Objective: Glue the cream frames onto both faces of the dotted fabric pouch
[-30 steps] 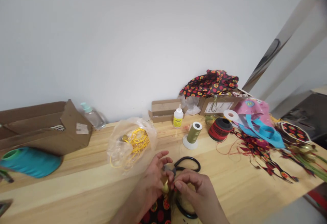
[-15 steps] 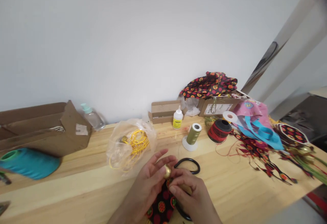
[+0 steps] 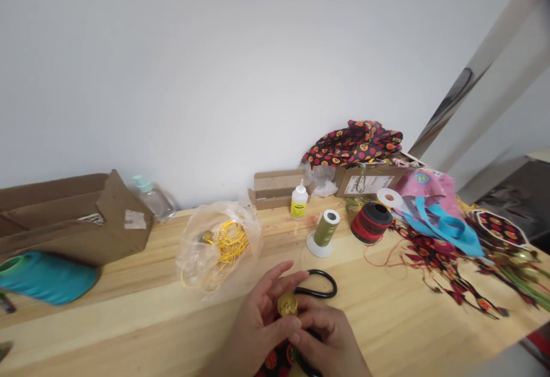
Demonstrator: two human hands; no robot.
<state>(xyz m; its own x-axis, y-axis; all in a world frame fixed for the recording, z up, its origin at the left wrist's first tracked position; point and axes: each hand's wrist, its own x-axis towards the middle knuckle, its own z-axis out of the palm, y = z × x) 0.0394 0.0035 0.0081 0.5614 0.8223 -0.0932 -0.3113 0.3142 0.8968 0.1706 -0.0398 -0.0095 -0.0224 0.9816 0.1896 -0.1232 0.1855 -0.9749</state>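
A small gold bell (image 3: 287,304) is between my two hands, above the front of the table. My left hand (image 3: 268,319) grips it with the thumb tip just below, its upper fingers curled behind. Close against it, my right hand (image 3: 324,331) has thumb and forefinger pinched near the bell's lower side; what lies in that pinch is hidden. Beneath the hands is dark fabric with red floral dots (image 3: 271,360), mostly covered. Scissors with black handles (image 3: 322,284) lie under and behind my right hand, their blades out of sight.
Behind the hands stand a plastic bag with yellow cord (image 3: 232,240), a glue bottle (image 3: 298,200), an olive thread spool (image 3: 326,229) and a red cord spool (image 3: 372,223). Patterned scraps (image 3: 447,268) and blue ribbon (image 3: 447,228) lie right; a cardboard box (image 3: 124,239) and teal thread cone (image 3: 51,277) left.
The bell has turned and moved slightly right and down. My left thumb has shifted below it, and both hands have closed together, covering more of the patterned fabric.
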